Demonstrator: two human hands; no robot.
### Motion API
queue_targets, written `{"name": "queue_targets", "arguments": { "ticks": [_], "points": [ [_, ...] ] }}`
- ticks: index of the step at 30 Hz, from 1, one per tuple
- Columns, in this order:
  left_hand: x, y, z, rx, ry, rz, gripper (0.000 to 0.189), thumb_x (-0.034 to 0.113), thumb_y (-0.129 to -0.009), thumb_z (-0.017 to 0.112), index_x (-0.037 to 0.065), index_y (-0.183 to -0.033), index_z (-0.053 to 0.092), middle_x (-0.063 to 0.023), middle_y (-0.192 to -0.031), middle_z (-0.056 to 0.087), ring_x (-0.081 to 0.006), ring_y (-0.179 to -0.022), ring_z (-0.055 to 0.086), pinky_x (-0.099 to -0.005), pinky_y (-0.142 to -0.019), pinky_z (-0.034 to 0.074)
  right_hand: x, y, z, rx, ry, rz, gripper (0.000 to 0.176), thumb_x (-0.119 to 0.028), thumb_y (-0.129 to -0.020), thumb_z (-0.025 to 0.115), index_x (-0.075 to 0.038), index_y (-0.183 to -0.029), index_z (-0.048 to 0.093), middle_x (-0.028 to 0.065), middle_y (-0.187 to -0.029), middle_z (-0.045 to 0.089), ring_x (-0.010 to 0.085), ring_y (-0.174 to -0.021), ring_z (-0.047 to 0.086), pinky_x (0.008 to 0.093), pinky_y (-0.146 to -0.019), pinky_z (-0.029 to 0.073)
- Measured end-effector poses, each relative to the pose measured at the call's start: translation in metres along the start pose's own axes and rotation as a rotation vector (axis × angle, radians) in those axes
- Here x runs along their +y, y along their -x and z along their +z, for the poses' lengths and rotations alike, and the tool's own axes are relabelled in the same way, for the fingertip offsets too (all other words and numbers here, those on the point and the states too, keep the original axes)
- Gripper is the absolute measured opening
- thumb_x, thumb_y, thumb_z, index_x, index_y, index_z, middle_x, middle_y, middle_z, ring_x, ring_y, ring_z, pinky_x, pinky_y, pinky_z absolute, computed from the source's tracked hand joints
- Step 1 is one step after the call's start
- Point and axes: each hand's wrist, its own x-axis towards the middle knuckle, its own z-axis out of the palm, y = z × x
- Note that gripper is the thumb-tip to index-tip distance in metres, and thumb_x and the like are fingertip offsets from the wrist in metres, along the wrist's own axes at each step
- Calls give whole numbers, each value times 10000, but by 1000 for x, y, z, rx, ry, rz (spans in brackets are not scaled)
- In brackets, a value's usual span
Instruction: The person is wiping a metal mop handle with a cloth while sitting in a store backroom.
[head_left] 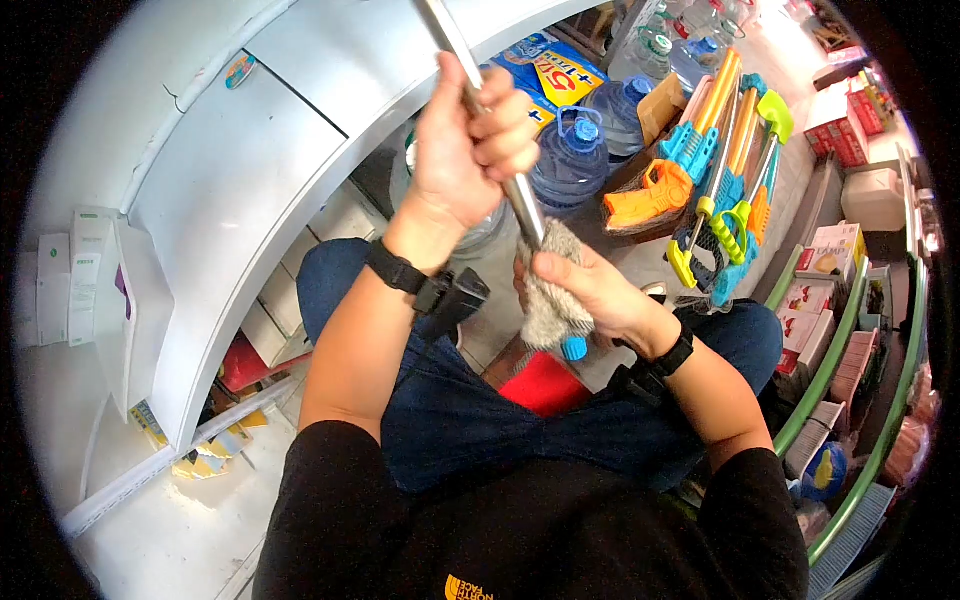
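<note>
A shiny metal pole (524,208) runs from the top edge of the head view down to the middle. My left hand (472,145) is wrapped round its upper part. Lower down, my right hand (590,285) holds a grey cloth (552,290) pressed around the pole, its thumb on top. The pole's lower part is hidden under the cloth. A blue cap-like piece (574,348) shows just below the cloth. Beneath it, between my legs, lies a red surface (545,385).
Large water bottles (568,165) stand ahead beside a blue and yellow package (555,75). Right of them, a box holds colourful toy guns (650,195). A white curved counter (240,150) is at the left. Shelves with boxes (805,330) line the right.
</note>
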Motion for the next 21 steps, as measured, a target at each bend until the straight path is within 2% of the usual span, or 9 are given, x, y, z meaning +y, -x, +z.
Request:
{"name": "queue_targets", "arguments": {
  "ticks": [6,10,13,14,16,17,19,20,21],
  "points": [
    [28,3,-1,-105,145,62,505,593,-1059,394,153,-811,413,76,-628,261,-59,-488,228,-240,-459,232,21,15,-14,-468,-640,255,469,-395,-961,707,-68,-1263,561,31,-1023,641,162,-910,618,300,-752,531],
    [27,1,5,-169,91,60,489,578,-1048,443,114,-895,473,40,-717,357,-72,-559,347,-247,-533,344,14,30,-11,-403,-646,372,450,-414,-930,716,-72,-1160,535,38,-858,582,169,-765,607,311,-640,529],
    [23,-2,48,294,84,352,485,531,-1049,474,48,-1005,492,-14,-833,438,-98,-570,415,-232,-607,431,7,46,-11,-489,-667,504,378,-399,-902,709,-106,-1003,492,1,-694,457,163,-605,530,313,-537,484],
    [29,-1,40,192,156,316,494,531,-1042,490,37,-1034,496,-24,-866,441,-102,-580,427,-225,-609,441,11,53,-6,-410,-645,514,336,-368,-915,686,-107,-970,482,3,-673,432,159,-590,506,318,-517,452],
    [48,2,22,-4,301,245,520,529,-1028,523,14,-1092,503,-43,-933,447,-110,-598,450,-211,-613,460,18,51,-1,-551,-736,560,304,-347,-926,666,-101,-929,487,0,-651,408,158,-579,489,323,-511,443],
    [50,2,20,3,352,174,452,487,-1038,527,37,-1002,502,-17,-821,447,-94,-556,420,-207,-520,406,19,50,0,-564,-735,577,303,-347,-929,663,-95,-922,497,5,-657,426,157,-587,497,320,-522,447],
    [50,0,2,-178,287,147,437,479,-1049,505,57,-937,490,4,-734,424,-85,-523,392,-214,-472,353,18,47,-1,-590,-735,610,304,-348,-935,658,-81,-908,516,15,-668,463,154,-603,514,312,-544,455],
    [50,-1,-5,-271,254,130,436,475,-1055,494,67,-904,483,14,-691,413,-80,-507,379,-217,-447,326,18,44,0,-529,-561,537,301,-343,-931,669,-75,-917,532,20,-690,496,148,-622,531,307,-557,457],
    [50,1,4,-171,252,139,446,471,-1068,463,91,-835,457,39,-602,351,-70,-474,336,-237,-425,284,18,40,1,-466,-387,460,299,-338,-926,681,-69,-925,548,25,-712,530,142,-641,549,302,-571,459]
  ]
}}
